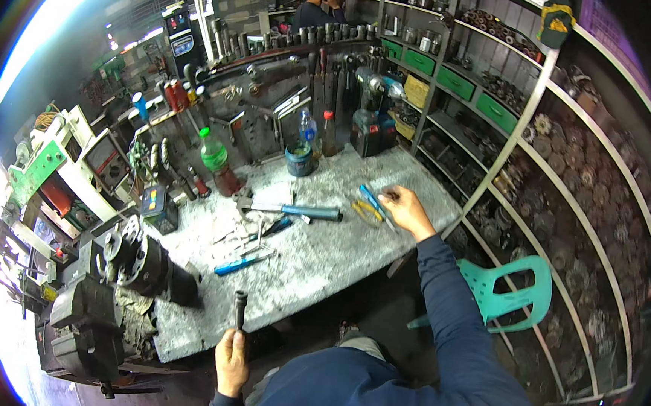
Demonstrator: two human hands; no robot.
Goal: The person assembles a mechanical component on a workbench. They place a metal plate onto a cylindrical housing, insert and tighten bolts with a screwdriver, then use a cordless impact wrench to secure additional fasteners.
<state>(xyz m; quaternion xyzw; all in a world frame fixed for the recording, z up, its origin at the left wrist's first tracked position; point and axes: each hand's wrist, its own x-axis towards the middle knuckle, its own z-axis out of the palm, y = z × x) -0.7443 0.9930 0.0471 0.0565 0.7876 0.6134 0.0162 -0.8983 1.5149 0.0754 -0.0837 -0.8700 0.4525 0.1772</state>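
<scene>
Near the table's front edge my left hand (pixel 231 366) is closed round a dark bar with a socket-like end (pixel 240 310), held upright. Out over the right part of the table is my right hand (pixel 409 211), its fingers drawn together; whether something small is between them I cannot make out. Beside its fingertips lies a blue-handled screwdriver (pixel 371 199), and next to that a pair of yellow-handled pliers (pixel 366 212). A hammer (pixel 317 213) with a blue and black handle lies mid-table. Closer to me is another blue-handled tool (pixel 236 265).
The grey worktable (pixel 322 255) carries a green-topped bottle (pixel 213 151), a blue tub (pixel 298 161) and a cordless impact wrench (pixel 373 112). A motor-like part (pixel 148 262) stands at the left. Right are a teal chair (pixel 515 295) and parts shelves (pixel 532 104). Someone (pixel 316 10) stands far back.
</scene>
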